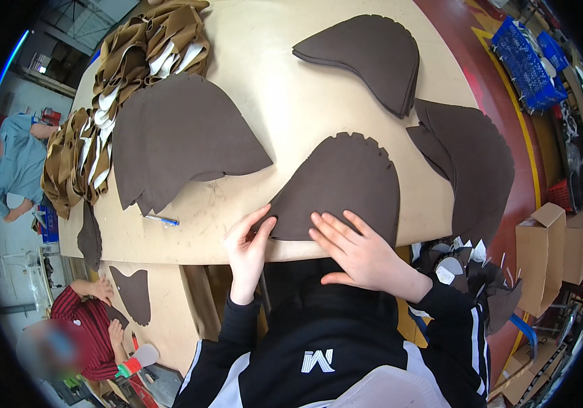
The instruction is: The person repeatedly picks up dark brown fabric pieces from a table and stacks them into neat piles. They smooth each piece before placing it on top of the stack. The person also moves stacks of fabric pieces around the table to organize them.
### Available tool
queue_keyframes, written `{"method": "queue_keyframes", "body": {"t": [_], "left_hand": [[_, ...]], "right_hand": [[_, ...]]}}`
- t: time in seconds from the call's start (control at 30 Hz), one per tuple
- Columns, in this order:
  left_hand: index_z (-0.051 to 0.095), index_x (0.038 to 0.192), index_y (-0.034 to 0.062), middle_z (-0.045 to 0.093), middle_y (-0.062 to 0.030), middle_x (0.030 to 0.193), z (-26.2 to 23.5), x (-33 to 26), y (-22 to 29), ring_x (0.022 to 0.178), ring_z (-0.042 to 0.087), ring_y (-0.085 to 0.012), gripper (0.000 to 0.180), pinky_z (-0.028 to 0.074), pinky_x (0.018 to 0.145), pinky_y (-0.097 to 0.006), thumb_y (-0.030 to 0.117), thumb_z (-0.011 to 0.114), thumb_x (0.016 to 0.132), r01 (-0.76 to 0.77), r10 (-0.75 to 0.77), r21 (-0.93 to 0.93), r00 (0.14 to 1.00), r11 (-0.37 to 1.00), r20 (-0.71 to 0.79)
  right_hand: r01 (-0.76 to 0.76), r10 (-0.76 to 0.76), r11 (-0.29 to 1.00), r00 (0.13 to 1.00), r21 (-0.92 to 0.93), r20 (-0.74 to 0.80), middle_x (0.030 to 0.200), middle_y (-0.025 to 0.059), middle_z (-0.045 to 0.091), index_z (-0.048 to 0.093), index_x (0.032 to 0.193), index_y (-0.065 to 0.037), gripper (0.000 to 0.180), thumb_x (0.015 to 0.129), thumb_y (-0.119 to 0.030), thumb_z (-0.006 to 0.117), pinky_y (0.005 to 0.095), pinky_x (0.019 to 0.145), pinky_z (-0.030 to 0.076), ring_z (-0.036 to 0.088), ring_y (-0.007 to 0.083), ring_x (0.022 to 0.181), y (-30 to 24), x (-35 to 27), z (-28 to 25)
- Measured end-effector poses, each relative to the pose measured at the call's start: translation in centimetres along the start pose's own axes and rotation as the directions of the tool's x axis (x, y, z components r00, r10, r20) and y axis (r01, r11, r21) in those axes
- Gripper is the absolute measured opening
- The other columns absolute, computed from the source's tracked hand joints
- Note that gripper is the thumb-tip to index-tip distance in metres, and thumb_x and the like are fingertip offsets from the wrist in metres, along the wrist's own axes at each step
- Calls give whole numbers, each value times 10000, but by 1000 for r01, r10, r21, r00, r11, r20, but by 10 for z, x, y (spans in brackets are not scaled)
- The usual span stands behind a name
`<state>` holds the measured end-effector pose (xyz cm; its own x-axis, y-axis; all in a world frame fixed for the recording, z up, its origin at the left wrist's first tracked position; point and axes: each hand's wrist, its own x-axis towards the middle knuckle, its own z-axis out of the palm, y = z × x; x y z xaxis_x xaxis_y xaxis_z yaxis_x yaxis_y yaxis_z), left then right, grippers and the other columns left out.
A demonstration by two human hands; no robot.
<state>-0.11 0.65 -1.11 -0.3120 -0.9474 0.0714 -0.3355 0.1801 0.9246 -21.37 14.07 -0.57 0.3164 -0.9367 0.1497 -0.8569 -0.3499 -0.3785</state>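
Observation:
A dark brown curved cut piece [346, 187] with a notched upper edge lies flat at the near edge of the tan table [285, 102]. My left hand [247, 248] rests on the piece's pointed lower left corner, fingers spread and flat. My right hand [359, 255] presses flat on the piece's lower edge, fingers pointing up and left. Neither hand grips anything. Black sleeves cover both my forearms.
Stacks of like brown pieces lie at the left [176, 136], far middle [369, 54] and right [471, 163]. Tan and white folded pieces [111, 88] pile at far left. A blue pen [162, 219] lies near the edge. Cardboard boxes [543, 255] and a blue crate [526, 64] stand right. Another person [87, 326] works lower left.

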Motion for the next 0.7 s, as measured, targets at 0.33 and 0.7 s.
{"method": "queue_keyframes", "body": {"t": [0.33,0.7], "left_hand": [[669,1318,14,699,-68,1217,-78,58,23,893,627,-130,373,504,854,-261,135,714,968,-182,249,170,679,969,-691],[684,1240,22,588,-55,1119,0,7,-9,1054,556,-153,509,446,897,-291,109,872,775,-159,113,355,983,921,146]], "right_hand": [[-380,313,910,892,-165,-327,1651,208,318,388,1554,5,878,945,-589,603,517,1250,221,298,325,1540,66,42,-35],[170,-179,978,981,117,78,1601,230,395,422,1512,54,850,973,-585,575,436,1243,279,374,339,1500,-7,17,9]]}}
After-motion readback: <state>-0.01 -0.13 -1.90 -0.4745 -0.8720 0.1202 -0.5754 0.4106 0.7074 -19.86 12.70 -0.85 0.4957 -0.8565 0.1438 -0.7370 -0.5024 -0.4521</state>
